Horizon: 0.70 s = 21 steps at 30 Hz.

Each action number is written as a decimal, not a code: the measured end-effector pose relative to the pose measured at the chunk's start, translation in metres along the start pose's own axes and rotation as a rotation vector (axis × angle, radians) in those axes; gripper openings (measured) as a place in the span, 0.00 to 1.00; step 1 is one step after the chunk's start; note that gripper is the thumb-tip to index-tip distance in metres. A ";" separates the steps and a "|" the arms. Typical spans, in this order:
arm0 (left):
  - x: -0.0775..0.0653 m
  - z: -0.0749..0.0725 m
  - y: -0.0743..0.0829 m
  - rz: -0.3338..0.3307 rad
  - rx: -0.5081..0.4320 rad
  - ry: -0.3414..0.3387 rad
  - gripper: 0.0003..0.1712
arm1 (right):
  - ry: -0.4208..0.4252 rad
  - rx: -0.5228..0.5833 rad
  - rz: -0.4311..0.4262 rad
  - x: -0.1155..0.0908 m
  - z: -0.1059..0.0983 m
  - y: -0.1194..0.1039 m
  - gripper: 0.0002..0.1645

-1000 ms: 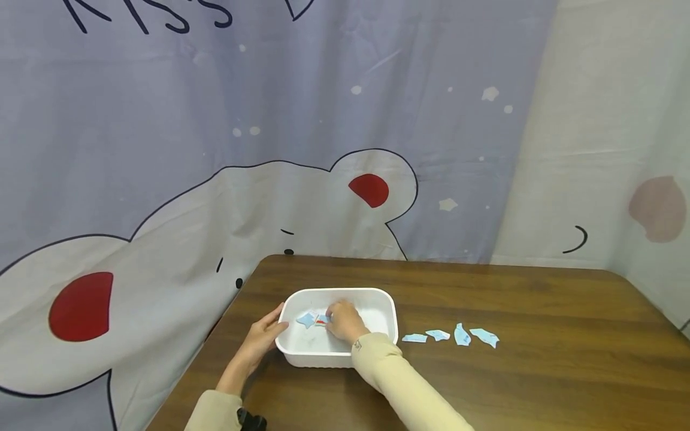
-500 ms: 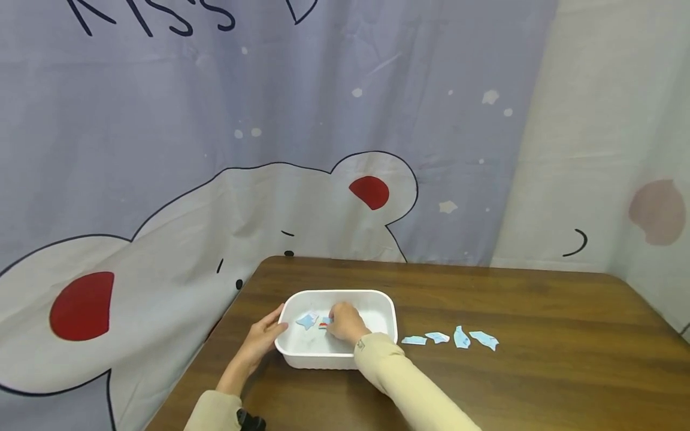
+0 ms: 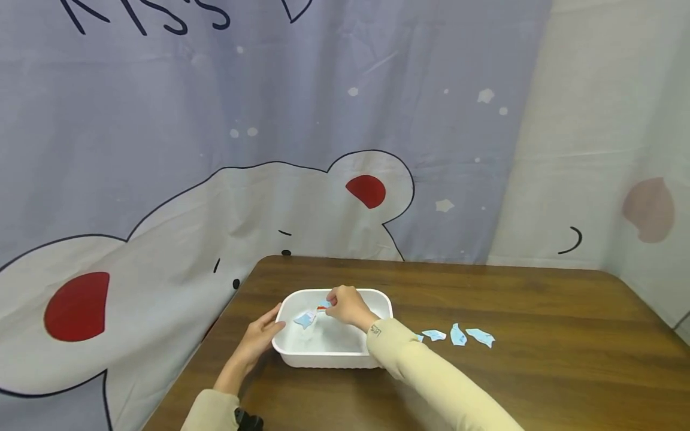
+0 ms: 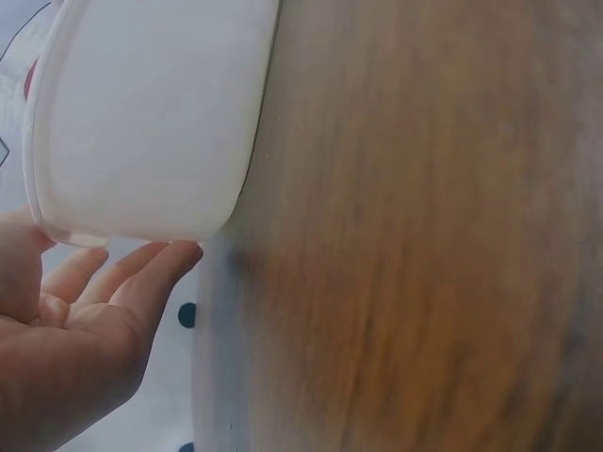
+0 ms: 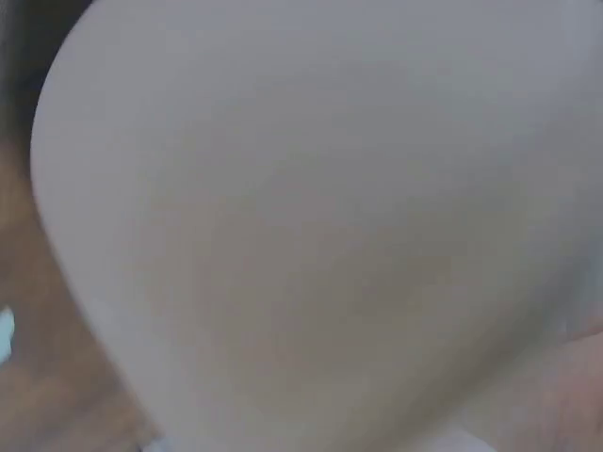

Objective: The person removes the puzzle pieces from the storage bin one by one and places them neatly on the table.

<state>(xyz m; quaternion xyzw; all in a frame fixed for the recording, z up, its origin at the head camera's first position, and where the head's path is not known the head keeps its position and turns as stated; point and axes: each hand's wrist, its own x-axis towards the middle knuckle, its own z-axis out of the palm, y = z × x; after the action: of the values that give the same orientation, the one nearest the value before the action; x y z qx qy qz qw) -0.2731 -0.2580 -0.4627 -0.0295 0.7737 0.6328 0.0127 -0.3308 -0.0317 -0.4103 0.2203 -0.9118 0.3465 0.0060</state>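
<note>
My left hand [image 3: 256, 336] holds the left end of a white plastic tub [image 3: 331, 361], thumb at the rim. In the left wrist view, the fingers [image 4: 155, 278] lie against the tub's outer wall [image 4: 151, 122]. Above the tub's floor, near its back wall, my right hand [image 3: 350, 306] pinches a light blue scrap [image 3: 322, 308] with a red stripe, which looks like torn paper. Another blue scrap [image 3: 304, 320] lies at the left inside the tub. A pale sleeve [image 5: 283, 207] fills most of the right wrist view, hiding the fingertips there.
Several blue scraps [image 3: 458, 334] lie in a row on the wooden table [image 3: 539, 365], right of the tub. My right forearm [image 3: 431, 365] partly covers the nearest one. A printed curtain [image 3: 302, 209] hangs behind the table.
My right hand has lifted a little and moved toward the tub's back wall, carrying the red-striped scrap away from the other one. The left hand stays at the tub's end.
</note>
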 end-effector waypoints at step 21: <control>-0.001 -0.002 0.006 -0.021 0.034 -0.016 0.33 | 0.150 0.132 0.035 -0.056 -0.110 0.062 0.16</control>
<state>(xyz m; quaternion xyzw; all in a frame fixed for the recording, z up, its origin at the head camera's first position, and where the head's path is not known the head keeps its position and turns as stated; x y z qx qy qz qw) -0.2728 -0.2582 -0.4561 -0.0320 0.7839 0.6195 0.0261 -0.3207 0.1013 -0.3747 0.1776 -0.8878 0.4213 0.0535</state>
